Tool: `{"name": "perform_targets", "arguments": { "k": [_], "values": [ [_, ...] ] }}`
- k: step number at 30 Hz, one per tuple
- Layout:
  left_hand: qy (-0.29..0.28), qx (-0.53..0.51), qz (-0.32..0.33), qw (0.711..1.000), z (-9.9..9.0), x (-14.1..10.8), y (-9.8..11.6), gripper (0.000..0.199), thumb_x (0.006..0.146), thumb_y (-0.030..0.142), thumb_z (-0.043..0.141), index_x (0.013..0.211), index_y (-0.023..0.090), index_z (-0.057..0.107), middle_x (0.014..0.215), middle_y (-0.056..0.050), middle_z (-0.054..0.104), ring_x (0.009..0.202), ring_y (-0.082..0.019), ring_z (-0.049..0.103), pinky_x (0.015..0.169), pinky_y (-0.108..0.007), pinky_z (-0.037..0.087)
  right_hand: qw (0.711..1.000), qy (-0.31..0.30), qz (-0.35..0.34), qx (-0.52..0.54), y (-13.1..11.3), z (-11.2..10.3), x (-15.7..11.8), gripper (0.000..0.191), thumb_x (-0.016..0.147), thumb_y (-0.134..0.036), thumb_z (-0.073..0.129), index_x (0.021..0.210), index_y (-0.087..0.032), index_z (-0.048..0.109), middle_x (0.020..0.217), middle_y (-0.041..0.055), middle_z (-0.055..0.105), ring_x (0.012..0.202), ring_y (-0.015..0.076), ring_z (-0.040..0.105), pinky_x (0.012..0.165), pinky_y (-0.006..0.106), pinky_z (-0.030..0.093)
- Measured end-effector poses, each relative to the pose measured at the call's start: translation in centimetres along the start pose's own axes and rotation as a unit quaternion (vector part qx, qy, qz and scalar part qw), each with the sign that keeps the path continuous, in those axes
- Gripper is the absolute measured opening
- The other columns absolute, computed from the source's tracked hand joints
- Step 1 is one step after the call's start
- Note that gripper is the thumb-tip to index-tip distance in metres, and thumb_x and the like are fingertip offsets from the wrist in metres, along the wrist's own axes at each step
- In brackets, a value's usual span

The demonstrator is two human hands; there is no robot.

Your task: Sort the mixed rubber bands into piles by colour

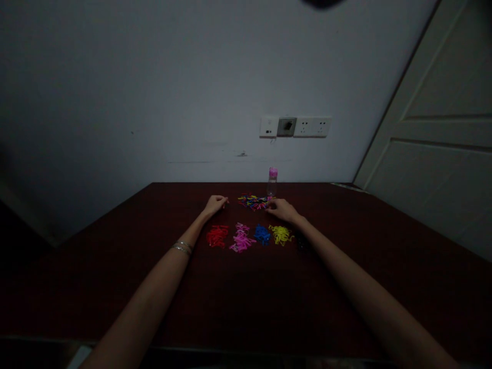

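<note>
A mixed pile of small coloured strips or bands lies toward the back of the dark table. At its right edge is my right hand, with fingers curled and pressed together at the pieces; what they pinch is too small to name. My left hand rests on the table left of the pile, its fingers closed and their contents hidden. Nearer to me, single-colour heaps form a row: red, pink, blue and yellow. A black heap is partly covered by my right forearm.
A clear bottle with a pink cap stands behind the mixed pile, close to my right hand. The dark red-brown table meets a pale wall with socket plates. To the right is a panelled door.
</note>
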State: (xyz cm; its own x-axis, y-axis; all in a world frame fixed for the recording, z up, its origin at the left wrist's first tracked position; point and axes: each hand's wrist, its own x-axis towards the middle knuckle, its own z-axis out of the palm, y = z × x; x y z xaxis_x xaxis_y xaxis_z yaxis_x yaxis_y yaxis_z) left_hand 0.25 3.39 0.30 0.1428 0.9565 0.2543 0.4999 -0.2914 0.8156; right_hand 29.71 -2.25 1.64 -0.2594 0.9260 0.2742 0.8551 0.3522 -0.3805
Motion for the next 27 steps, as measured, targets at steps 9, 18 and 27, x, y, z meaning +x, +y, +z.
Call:
{"name": "perform_targets", "arguments": {
  "k": [9, 18, 27],
  "values": [
    [0.009, 0.014, 0.017, 1.000, -0.1, -0.3, 0.2, 0.036, 0.071, 0.042, 0.046, 0.065, 0.011, 0.064, 0.044, 0.002, 0.047, 0.043, -0.008, 0.039, 0.047, -0.020, 0.029, 0.997, 0.025, 0.045, -0.058, -0.8, 0.9, 0.4, 0.021, 0.077, -0.038, 0.051, 0.082, -0.021, 0.062, 0.084, 0.0051, 0.064, 0.078, 0.0162, 0.057, 0.058, 0.021, 0.035],
    [0.003, 0.025, 0.022, 0.999, -0.1, 0.0, -0.1, 0.034, 0.071, 0.040, 0.045, 0.064, 0.012, 0.063, 0.043, 0.003, 0.047, 0.043, -0.008, 0.039, 0.047, -0.020, 0.029, 1.000, 0.014, 0.022, -0.006, 0.0, 0.4, 0.6, 0.015, 0.075, -0.029, 0.054, 0.080, -0.019, 0.064, 0.080, 0.0040, 0.065, 0.071, 0.0144, 0.058, 0.060, 0.020, 0.038],
    [0.007, 0.049, 0.021, 0.999, 0.0, -0.3, 0.0, 0.033, 0.071, 0.040, 0.046, 0.064, 0.012, 0.064, 0.045, 0.001, 0.049, 0.045, -0.009, 0.043, 0.050, -0.021, 0.031, 0.994, -0.019, -0.061, 0.091, 0.0, -1.2, 1.1, 0.018, 0.072, -0.025, 0.054, 0.075, -0.013, 0.067, 0.073, 0.0035, 0.066, 0.069, 0.0140, 0.058, 0.064, 0.021, 0.040]
  ]
}}
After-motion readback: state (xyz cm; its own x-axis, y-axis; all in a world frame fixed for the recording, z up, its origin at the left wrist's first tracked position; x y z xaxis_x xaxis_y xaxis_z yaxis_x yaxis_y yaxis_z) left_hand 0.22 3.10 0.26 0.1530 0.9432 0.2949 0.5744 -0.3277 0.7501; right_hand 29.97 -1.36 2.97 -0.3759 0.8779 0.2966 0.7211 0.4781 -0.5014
